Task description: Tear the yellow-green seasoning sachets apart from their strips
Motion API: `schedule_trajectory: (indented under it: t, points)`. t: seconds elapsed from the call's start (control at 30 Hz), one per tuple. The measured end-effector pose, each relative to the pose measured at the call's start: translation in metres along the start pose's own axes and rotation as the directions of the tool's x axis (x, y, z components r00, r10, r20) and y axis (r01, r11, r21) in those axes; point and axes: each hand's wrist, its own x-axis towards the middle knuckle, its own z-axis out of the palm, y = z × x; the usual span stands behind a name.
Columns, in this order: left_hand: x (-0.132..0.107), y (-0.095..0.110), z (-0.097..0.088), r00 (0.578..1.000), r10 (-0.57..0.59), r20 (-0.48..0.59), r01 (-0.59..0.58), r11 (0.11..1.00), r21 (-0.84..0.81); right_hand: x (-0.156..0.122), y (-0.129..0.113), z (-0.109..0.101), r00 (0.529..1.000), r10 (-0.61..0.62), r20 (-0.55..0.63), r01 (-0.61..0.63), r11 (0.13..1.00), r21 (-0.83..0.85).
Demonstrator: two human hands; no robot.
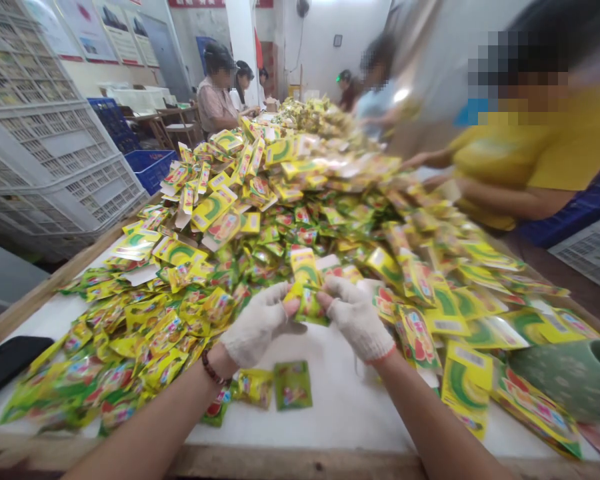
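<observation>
Both hands wear white knit gloves with bare fingertips and meet over the near middle of the table. My left hand [260, 321] is closed, pinching a small yellow-green packet [309, 301] from its left side. My right hand [356, 319] grips the same packet from the right, fingers closed. Motion and fingers partly hide it, so I cannot tell whether it is one packet or more. Just beyond stands a yellow carton [304, 265]. Below my hands, a yellow sachet [255, 388] and a green sachet [293, 385] lie flat on the white tabletop [340, 420].
Loose sachets [150, 333] heap at left; flat yellow cartons [466, 383] spread at right. A green patterned cup [560, 377] lies at the right edge, a black phone [13, 363] at the left. White crates [65, 147] stack beyond. A co-worker in yellow [525, 160] works at right, others farther back.
</observation>
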Motion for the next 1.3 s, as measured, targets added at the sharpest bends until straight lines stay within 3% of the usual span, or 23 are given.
schedule_trajectory:
  t: [0.1, 0.2, 0.3, 0.37, 0.57, 0.8, 0.97, 1.03, 1.13, 1.2, 1.3]
  points:
    - [0.003, -0.002, 0.000, 0.994, 0.041, -0.098, -0.040, 0.999, 0.007, -0.001, -0.002, 0.001, 0.997, 0.075, -0.007, -0.075, 0.996, 0.050]
    - [0.006, 0.001, -0.005, 0.974, 0.104, -0.203, -0.064, 0.978, 0.196, -0.002, -0.006, -0.003, 0.999, 0.030, 0.023, -0.030, 0.999, -0.012]
    - [0.006, 0.005, -0.010, 0.986, 0.099, -0.135, -0.032, 0.904, 0.427, -0.004, -0.009, -0.007, 0.993, -0.065, 0.102, 0.077, 0.990, -0.118]
    - [0.005, 0.006, -0.010, 0.995, 0.069, -0.069, -0.027, 0.876, 0.482, -0.004, -0.008, -0.008, 0.988, -0.077, 0.132, 0.100, 0.980, -0.173]
    - [0.004, 0.002, -0.005, 0.999, 0.042, 0.021, -0.047, 0.901, 0.431, -0.004, -0.003, -0.004, 0.992, -0.084, 0.100, 0.106, 0.964, -0.243]
    - [0.007, -0.003, -0.002, 0.996, 0.093, -0.016, -0.075, 0.882, 0.465, -0.005, 0.001, 0.000, 0.995, -0.094, 0.044, 0.101, 0.969, -0.227]
    - [0.013, -0.004, 0.001, 0.983, 0.124, -0.137, -0.038, 0.862, 0.506, -0.003, -0.001, -0.005, 0.975, 0.085, 0.204, -0.069, 0.994, -0.088]
    - [0.019, 0.006, 0.000, 0.961, 0.197, -0.194, -0.034, 0.780, 0.625, 0.000, -0.003, -0.013, 0.987, 0.094, 0.129, -0.094, 0.996, -0.006]
    - [0.037, 0.024, -0.007, 0.908, 0.355, -0.220, 0.048, 0.434, 0.900, 0.007, -0.002, -0.028, 0.994, 0.029, -0.108, -0.019, 0.995, 0.097]
    - [0.054, 0.030, -0.010, 0.912, 0.352, -0.211, 0.129, 0.242, 0.962, 0.012, 0.000, -0.036, 0.972, 0.024, -0.232, 0.012, 0.988, 0.154]
    - [0.077, 0.024, -0.007, 0.932, 0.299, -0.206, 0.145, 0.216, 0.966, 0.017, 0.003, -0.041, 0.952, 0.074, -0.298, 0.003, 0.968, 0.251]
